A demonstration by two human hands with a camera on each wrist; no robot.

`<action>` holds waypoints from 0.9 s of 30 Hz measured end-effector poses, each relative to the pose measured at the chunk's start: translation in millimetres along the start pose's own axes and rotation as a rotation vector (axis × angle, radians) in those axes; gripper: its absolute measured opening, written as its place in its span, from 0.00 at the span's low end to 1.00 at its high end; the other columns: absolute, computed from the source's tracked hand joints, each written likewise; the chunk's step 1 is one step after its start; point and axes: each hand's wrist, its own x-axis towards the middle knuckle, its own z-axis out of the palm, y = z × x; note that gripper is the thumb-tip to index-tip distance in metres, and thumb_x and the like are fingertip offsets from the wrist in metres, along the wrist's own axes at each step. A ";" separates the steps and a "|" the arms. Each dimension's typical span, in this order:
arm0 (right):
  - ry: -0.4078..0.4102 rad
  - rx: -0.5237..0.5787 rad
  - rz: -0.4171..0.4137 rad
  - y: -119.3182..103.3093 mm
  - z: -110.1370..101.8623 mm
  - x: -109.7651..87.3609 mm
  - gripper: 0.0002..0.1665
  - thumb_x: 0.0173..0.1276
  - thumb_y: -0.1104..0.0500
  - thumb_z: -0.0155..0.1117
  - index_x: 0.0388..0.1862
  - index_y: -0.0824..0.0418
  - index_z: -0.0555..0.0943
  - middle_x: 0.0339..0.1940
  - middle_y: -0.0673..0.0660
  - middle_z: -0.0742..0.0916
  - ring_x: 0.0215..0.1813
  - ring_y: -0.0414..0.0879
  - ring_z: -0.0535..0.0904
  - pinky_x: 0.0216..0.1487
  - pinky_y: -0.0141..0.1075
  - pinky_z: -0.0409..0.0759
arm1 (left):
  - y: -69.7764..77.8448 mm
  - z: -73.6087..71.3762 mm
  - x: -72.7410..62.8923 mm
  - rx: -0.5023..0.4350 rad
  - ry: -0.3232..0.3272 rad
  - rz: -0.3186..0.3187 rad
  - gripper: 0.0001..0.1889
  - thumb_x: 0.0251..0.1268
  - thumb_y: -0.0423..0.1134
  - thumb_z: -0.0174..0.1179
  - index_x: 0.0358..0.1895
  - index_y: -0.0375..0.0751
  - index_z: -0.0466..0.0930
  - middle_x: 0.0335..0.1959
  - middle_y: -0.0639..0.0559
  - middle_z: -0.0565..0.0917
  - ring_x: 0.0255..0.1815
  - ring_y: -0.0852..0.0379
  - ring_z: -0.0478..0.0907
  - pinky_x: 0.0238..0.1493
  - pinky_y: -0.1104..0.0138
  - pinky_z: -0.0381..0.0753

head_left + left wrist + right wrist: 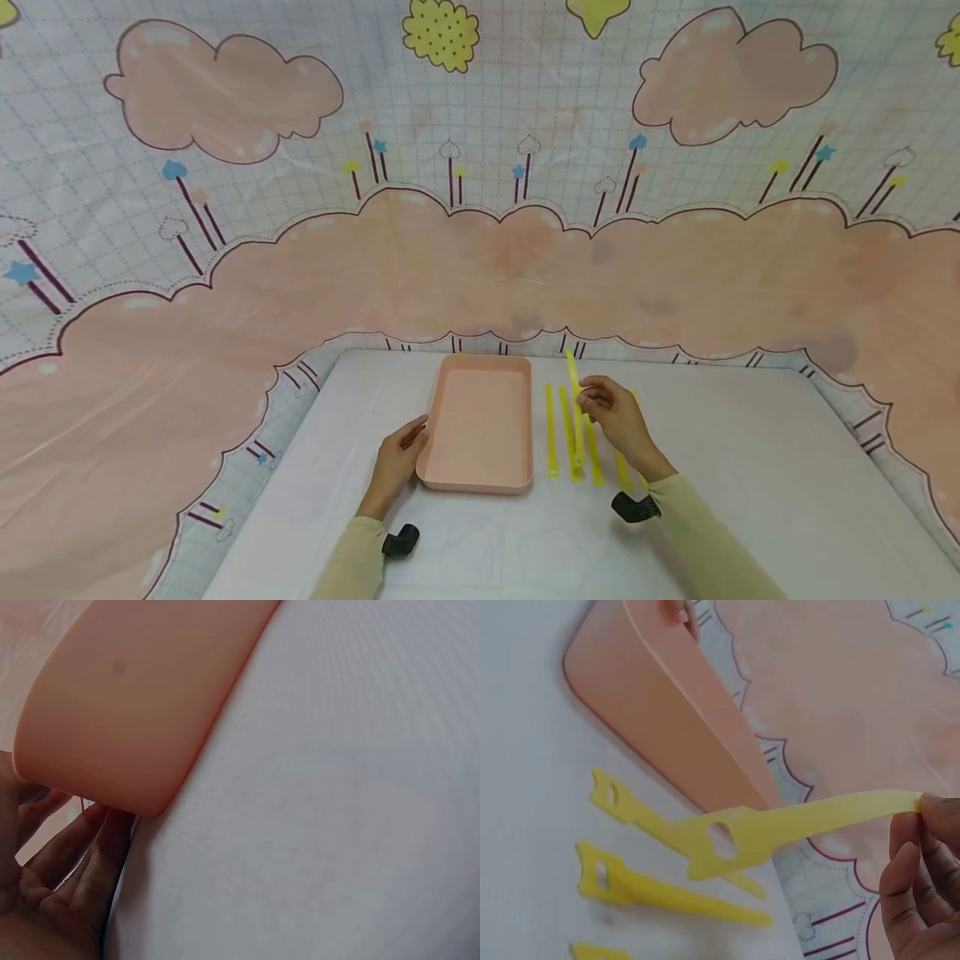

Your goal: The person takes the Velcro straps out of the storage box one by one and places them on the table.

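My right hand (618,421) pinches one end of a yellow hook-and-loop cable tie (810,821). The strap is raised, its wide slotted head hanging away from the fingers. Below it, more yellow cable ties (552,433) lie in a row on the table, some partly hidden by the hand and forearm. A shallow pink tray (480,425) stands left of the row. My left hand (399,458) holds the tray at its left side. The left wrist view shows those fingers (101,859) against the tray wall, their tips partly hidden behind it.
The white table (750,467) reaches out on both sides of the tray and ties. Behind it hangs a patterned cloth (562,267) with pink clouds. Each wrist carries a black camera, one at the left wrist (401,542), one at the right wrist (633,507).
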 end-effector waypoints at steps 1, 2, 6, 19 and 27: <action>0.003 0.001 0.006 0.8 -3.2 -0.9 0.17 0.71 0.62 0.62 0.56 0.67 0.76 0.39 0.63 0.84 0.35 0.49 0.81 0.35 0.36 0.82 | 0.2 -0.1 0.0 -0.002 0.001 0.000 0.20 0.72 0.36 0.57 0.64 0.38 0.76 0.61 0.35 0.80 0.62 0.42 0.78 0.65 0.54 0.76; 0.008 0.002 0.017 1.7 -6.5 -2.0 0.17 0.71 0.62 0.62 0.56 0.67 0.76 0.39 0.62 0.84 0.35 0.49 0.81 0.35 0.36 0.82 | 0.4 -0.2 -0.1 -0.001 0.001 0.002 0.20 0.72 0.36 0.57 0.64 0.37 0.76 0.60 0.34 0.80 0.62 0.41 0.78 0.65 0.54 0.76; 0.022 0.025 0.048 4.9 -19.2 -6.7 0.18 0.72 0.61 0.61 0.58 0.67 0.75 0.39 0.61 0.85 0.36 0.48 0.82 0.35 0.35 0.82 | 1.1 -0.4 -0.5 -0.005 0.000 0.001 0.20 0.71 0.36 0.58 0.64 0.37 0.77 0.60 0.34 0.80 0.62 0.41 0.78 0.65 0.54 0.76; 0.059 0.033 0.128 13.8 -52.5 -20.6 0.22 0.71 0.58 0.62 0.60 0.67 0.73 0.38 0.54 0.85 0.36 0.38 0.80 0.35 0.33 0.83 | 1.1 -0.6 -0.4 -0.003 -0.005 0.000 0.20 0.71 0.35 0.57 0.64 0.38 0.76 0.61 0.34 0.80 0.63 0.41 0.78 0.65 0.53 0.76; 0.079 0.006 0.154 23.2 -70.4 -29.3 0.23 0.72 0.57 0.62 0.60 0.68 0.72 0.36 0.45 0.84 0.36 0.36 0.79 0.34 0.30 0.83 | -1.2 0.3 1.2 0.006 0.002 -0.012 0.20 0.71 0.36 0.58 0.64 0.39 0.77 0.61 0.36 0.80 0.63 0.42 0.78 0.65 0.54 0.76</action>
